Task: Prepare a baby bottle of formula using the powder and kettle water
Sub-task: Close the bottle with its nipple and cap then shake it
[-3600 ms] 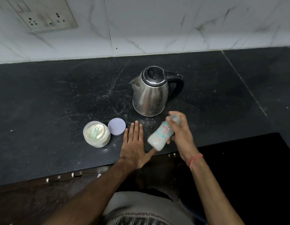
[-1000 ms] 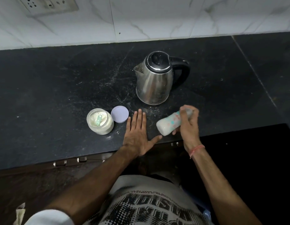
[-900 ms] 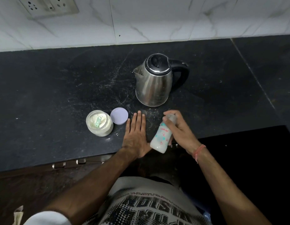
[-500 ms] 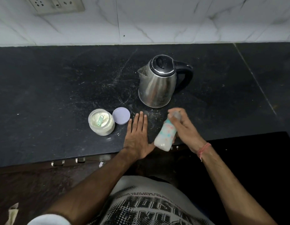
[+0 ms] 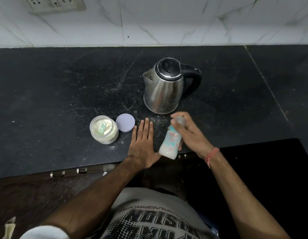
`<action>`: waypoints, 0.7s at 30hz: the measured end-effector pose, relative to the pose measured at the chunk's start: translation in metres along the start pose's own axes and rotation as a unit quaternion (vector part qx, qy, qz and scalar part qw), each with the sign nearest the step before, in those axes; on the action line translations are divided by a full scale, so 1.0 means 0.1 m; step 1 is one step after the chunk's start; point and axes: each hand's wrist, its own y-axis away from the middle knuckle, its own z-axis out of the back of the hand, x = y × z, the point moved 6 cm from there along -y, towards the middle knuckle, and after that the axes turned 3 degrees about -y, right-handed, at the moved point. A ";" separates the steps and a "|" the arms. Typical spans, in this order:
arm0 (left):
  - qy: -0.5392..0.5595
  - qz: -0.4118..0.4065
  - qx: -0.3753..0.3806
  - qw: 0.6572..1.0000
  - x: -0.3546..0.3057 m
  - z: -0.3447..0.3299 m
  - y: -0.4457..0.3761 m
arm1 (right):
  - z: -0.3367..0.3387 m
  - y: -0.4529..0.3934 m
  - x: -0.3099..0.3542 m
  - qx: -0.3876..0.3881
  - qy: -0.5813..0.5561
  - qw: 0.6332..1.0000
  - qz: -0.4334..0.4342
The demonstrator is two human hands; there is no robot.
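Note:
My right hand grips the baby bottle near its capped top, holding it tilted above the counter's front edge; it is full of white milky liquid and blurred by motion. My left hand lies flat, palm down, fingers together, on the black counter just left of the bottle. The steel kettle with its black lid and handle stands behind the hands. An open jar of formula powder with a green scoop inside stands to the left, with its lilac lid beside it.
White marble-look wall tiles rise behind the counter, with a socket plate at top left. Spilled powder specks dust the counter around the kettle. Cabinet hardware shows below the counter's front edge. A seam splits the counter at right.
The bottle has swung back and forth in my right hand, from nearly lying sideways to steeply tilted. My left hand has stayed flat on the counter. The view drifted slightly.

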 end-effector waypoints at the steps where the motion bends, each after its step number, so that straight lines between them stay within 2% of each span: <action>1: 0.006 0.007 -0.005 1.000 0.01 0.01 -0.01 | 0.05 0.00 0.00 -0.034 -0.013 0.999 0.003; 3: 0.016 0.017 -0.014 1.000 0.02 0.02 -0.01 | 0.15 -0.01 -0.03 -0.097 -0.065 0.993 -0.010; 6: 0.002 -0.001 0.005 1.000 -0.01 0.01 0.00 | 0.02 0.00 -0.05 -0.020 -0.002 1.000 -0.011; 7: 0.005 0.001 0.005 1.000 -0.01 0.01 0.00 | 0.02 0.01 -0.07 -0.031 0.000 0.999 -0.006; 9: 0.011 0.018 -0.015 1.000 0.02 0.03 -0.01 | 0.10 -0.01 -0.04 -0.103 -0.041 0.994 0.001; 10: 0.010 0.019 -0.013 1.000 0.01 0.03 0.00 | 0.10 -0.02 -0.03 -0.103 -0.050 0.993 -0.004; 13: -0.001 -0.002 0.019 1.000 0.00 0.01 0.00 | -0.05 -0.04 -0.03 0.001 0.041 0.999 -0.011; 14: 0.002 0.004 0.013 1.000 0.00 0.03 -0.01 | -0.03 -0.06 -0.01 -0.013 0.037 0.999 -0.005; 16: 0.008 0.016 0.000 1.000 0.00 0.06 -0.02 | 0.11 -0.10 0.00 -0.099 -0.031 0.995 -0.009; 17: 0.008 0.015 0.001 1.000 0.00 0.05 -0.02 | 0.16 -0.11 0.00 -0.111 -0.042 0.993 -0.015; 20: -0.005 0.006 0.011 1.000 0.00 0.01 0.00 | 0.08 -0.10 -0.01 -0.019 0.016 1.000 -0.005; 21: -0.004 0.008 0.007 1.000 0.00 0.02 0.00 | 0.12 -0.09 0.00 -0.042 0.003 0.999 -0.003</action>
